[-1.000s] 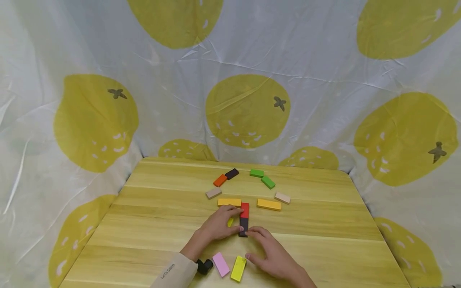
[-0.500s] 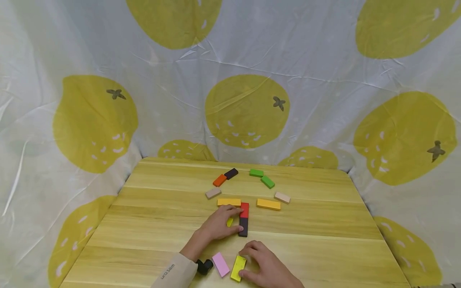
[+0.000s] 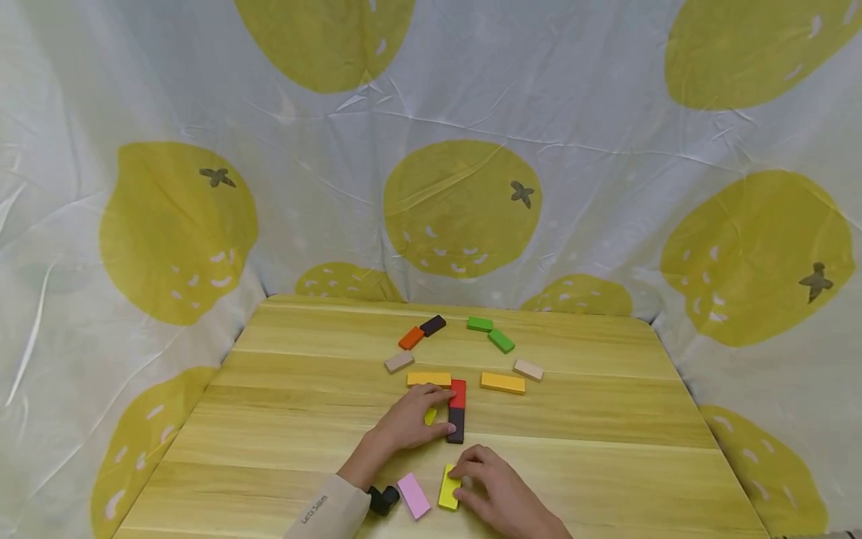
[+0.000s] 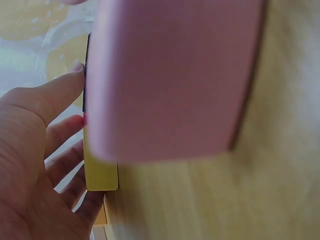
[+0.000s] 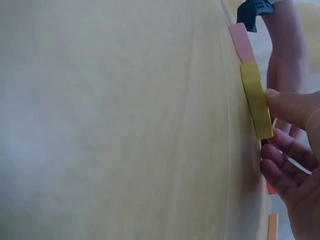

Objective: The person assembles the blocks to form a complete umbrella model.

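At the bottom centre of the frame, a yellow block (image 3: 447, 494) was pinched by the right hand (image 3: 501, 490) — between thumb and fingers. Just above, a black block (image 3: 458, 421) and red block (image 3: 459, 393) were touched by the left hand (image 3: 406, 417), fingers spread, over the bench (image 3: 606, 464).

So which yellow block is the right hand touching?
The near yellow block, beside the pink block; the far yellow block is partly hidden by the left hand.

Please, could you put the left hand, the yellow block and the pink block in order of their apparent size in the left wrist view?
1. pink block, apparently nearest to the camera, which enlarges it
2. left hand
3. yellow block, partly hidden by the pink one
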A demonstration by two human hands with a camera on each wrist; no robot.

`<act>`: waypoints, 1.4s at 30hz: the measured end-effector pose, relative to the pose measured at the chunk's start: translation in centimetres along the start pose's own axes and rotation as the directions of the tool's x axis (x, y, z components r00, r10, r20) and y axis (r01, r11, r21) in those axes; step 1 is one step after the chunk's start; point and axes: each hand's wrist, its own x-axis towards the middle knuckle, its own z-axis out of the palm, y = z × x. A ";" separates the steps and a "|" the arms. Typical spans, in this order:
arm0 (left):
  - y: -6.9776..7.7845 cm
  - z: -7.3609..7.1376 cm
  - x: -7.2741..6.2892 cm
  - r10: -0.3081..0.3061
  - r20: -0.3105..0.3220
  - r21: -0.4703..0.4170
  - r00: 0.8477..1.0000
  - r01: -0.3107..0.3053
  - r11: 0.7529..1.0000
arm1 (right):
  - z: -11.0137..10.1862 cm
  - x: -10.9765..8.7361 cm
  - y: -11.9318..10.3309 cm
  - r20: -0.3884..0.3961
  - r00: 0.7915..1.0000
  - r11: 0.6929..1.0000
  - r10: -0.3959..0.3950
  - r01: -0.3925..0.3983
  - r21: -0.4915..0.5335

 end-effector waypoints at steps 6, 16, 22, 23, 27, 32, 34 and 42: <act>0.1 -0.1 0.1 -0.011 0.004 0.001 1.000 0.011 1.000 | -0.2 0.1 -0.1 -0.005 0.999 0.999 0.042 -0.042 -0.025; 0.1 -0.3 0.1 -0.007 0.009 -0.011 1.000 0.007 1.000 | -0.4 0.7 0.0 -0.033 0.999 0.995 0.021 -0.024 -0.095; 0.0 -0.2 0.2 -0.010 0.009 -0.020 1.000 0.010 1.000 | -0.6 1.2 0.5 -0.075 0.997 0.993 0.022 -0.030 -0.111; 0.0 -0.2 0.2 -0.011 0.009 -0.020 1.000 0.011 1.000 | -0.7 1.2 0.5 -0.082 0.997 0.993 0.016 -0.025 -0.111; 0.0 -0.2 0.1 -0.014 0.013 -0.018 1.000 0.014 1.000 | -0.7 1.4 0.8 -0.105 0.994 0.994 -0.017 0.005 -0.107; -0.1 0.0 0.2 -0.014 0.014 -0.017 1.000 0.015 1.000 | -0.7 1.6 1.1 -0.102 0.995 0.997 -0.004 -0.004 -0.076; -0.1 0.0 0.2 -0.015 0.015 -0.019 1.000 0.015 1.000 | -0.8 1.7 1.1 -0.094 0.995 0.998 0.019 -0.025 -0.060; -0.1 0.1 0.0 -0.023 0.013 -0.023 1.000 0.023 0.999 | -0.7 1.8 1.3 -0.081 0.996 0.998 0.047 -0.051 -0.044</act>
